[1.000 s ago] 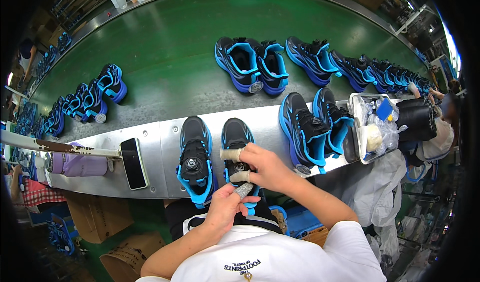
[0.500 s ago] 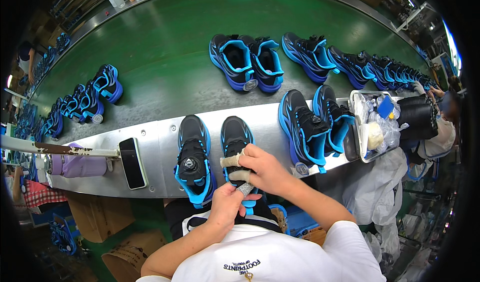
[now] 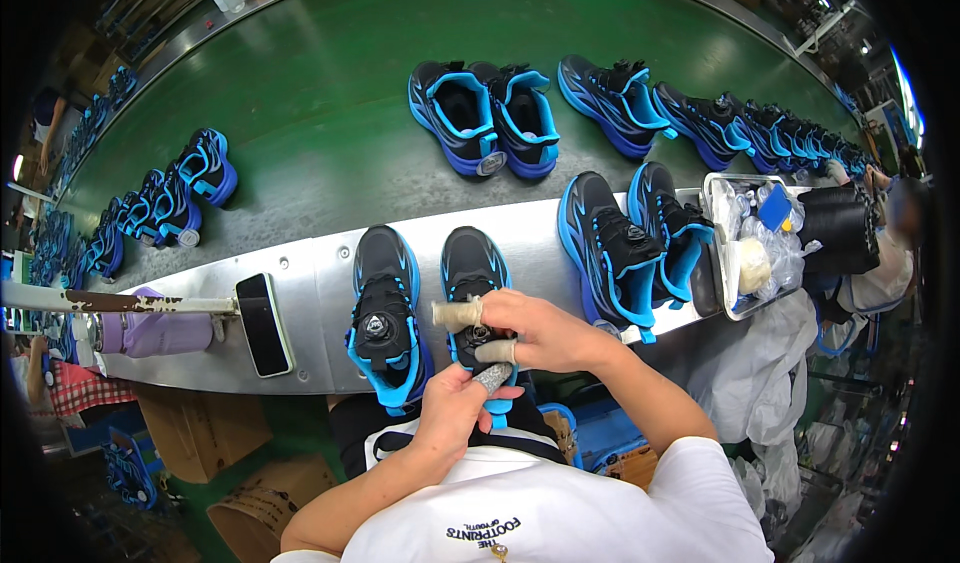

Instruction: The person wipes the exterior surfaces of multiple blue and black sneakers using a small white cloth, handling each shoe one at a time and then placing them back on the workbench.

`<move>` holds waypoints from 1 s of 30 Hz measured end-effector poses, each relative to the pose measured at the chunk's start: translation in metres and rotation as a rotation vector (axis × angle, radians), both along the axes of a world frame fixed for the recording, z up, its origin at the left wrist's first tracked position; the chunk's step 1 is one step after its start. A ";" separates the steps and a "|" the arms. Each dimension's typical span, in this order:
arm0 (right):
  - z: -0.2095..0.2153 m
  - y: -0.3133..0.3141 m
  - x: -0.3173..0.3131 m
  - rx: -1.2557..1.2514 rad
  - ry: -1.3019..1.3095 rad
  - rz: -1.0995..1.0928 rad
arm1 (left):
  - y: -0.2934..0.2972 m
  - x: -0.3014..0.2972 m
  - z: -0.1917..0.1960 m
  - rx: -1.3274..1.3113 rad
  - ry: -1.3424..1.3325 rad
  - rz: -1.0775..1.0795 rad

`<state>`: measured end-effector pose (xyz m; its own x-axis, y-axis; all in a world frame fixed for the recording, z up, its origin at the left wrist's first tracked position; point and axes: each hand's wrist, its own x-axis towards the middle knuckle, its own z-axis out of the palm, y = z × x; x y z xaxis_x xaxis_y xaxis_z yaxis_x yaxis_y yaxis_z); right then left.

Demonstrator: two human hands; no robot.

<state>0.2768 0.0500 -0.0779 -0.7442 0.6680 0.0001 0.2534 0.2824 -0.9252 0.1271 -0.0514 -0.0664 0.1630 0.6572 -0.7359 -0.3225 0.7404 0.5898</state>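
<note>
A black and blue sneaker (image 3: pixel 474 258) stands toe-away in front of me, its heel close to my body. My left hand (image 3: pixel 452 406) is closed at its heel opening, with a grey sparkly covering (image 3: pixel 492 377) on the thumb side. Over the tongue, my right hand (image 3: pixel 535 333) has its thumb and forefinger apart on either side of a round dial (image 3: pixel 480 334); both wear pale finger covers. A matching sneaker (image 3: pixel 383 273) stands just left, dial (image 3: pixel 376 326) in plain view. My hands hide much of the first shoe's collar.
On the metal ledge (image 3: pixel 325 313) lie a phone (image 3: pixel 263 325) and a purple bottle (image 3: pixel 165 333). To the right are a sneaker pair (image 3: pixel 605 248) and a tray (image 3: pixel 735 303) of clear plastic pieces. More sneakers line the green belt (image 3: pixel 320 83). A rusty white bar (image 3: pixel 110 300) juts in from the left.
My right thumb and forefinger have spread apart and lifted slightly, uncovering the dial. My left hand keeps its place at the heel. The view has shifted a little.
</note>
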 end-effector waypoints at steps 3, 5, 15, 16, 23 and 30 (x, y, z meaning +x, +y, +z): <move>0.000 -0.009 -0.005 0.067 -0.020 -0.004 | 0.001 -0.002 -0.002 -0.033 0.019 -0.010; 0.001 -0.019 -0.008 0.055 -0.048 -0.123 | 0.001 -0.002 -0.005 -0.050 0.022 -0.015; -0.011 -0.022 -0.015 0.156 -0.041 -0.152 | 0.003 -0.008 -0.012 -0.023 0.006 -0.045; -0.009 -0.025 -0.017 0.161 -0.025 -0.184 | 0.003 -0.010 -0.012 -0.035 0.007 -0.072; -0.006 0.006 -0.010 0.008 0.055 0.116 | 0.003 -0.010 -0.009 -0.014 0.011 0.005; -0.012 -0.012 -0.014 0.085 -0.001 -0.133 | 0.005 -0.007 -0.004 0.002 0.019 -0.001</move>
<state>0.2628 0.0385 -0.0895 -0.6488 0.7586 0.0603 0.2947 0.3235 -0.8992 0.1203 -0.0467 -0.0706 0.1503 0.6587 -0.7372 -0.3105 0.7394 0.5973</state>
